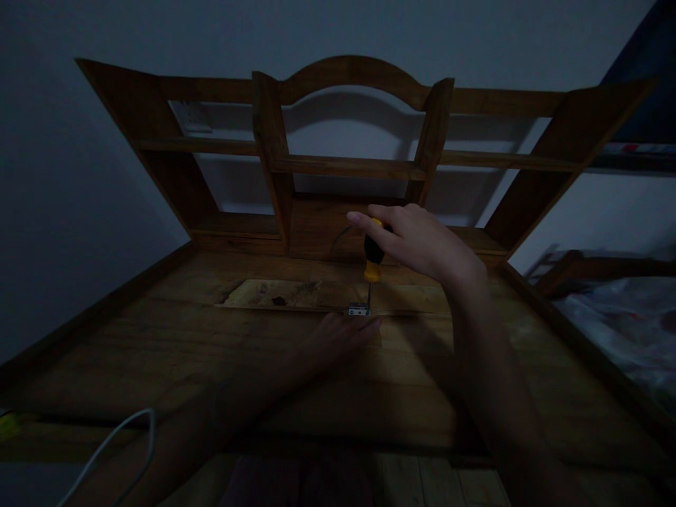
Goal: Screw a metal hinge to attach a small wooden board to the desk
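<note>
My right hand is closed around the handle of a yellow and black screwdriver. The screwdriver stands nearly upright, its shaft pointing down at the right end of a small metal hinge. That hinge sits at a seam in the wooden desktop, by a paler strip of wood. My left hand lies low on the wood just in front of the hinge, with its fingers against the hinge's near edge. Dim light hides whether the left fingers pinch anything. The tip of the screwdriver is too small to make out.
A wooden shelf unit with an arched top rises at the back of the desktop. A white cable loops at the lower left. Clear plastic sheeting lies beyond the right edge. A wall socket shows behind the left shelves.
</note>
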{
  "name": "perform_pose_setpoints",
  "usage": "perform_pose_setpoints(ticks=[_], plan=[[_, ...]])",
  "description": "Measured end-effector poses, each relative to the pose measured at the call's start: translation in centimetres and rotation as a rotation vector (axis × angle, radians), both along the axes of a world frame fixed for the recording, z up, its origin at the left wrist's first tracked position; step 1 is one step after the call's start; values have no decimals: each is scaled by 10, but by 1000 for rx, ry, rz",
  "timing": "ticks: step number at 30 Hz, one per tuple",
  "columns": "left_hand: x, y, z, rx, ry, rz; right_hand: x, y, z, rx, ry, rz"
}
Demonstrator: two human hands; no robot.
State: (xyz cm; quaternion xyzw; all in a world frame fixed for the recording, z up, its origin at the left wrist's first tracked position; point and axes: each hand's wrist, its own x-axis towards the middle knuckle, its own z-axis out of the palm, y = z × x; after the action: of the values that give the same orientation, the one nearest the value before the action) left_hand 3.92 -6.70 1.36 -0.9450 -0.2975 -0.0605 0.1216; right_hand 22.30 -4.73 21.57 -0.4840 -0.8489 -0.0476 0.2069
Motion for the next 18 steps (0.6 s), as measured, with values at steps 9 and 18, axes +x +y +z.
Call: perform_pose_setpoints(ticks=[9, 18], plan=[[-1, 3, -8, 30, -6, -14, -2, -2, 1, 16, -63, -15], [-1, 2, -7, 5, -18, -8, 3, 5, -1, 121, -89, -102]])
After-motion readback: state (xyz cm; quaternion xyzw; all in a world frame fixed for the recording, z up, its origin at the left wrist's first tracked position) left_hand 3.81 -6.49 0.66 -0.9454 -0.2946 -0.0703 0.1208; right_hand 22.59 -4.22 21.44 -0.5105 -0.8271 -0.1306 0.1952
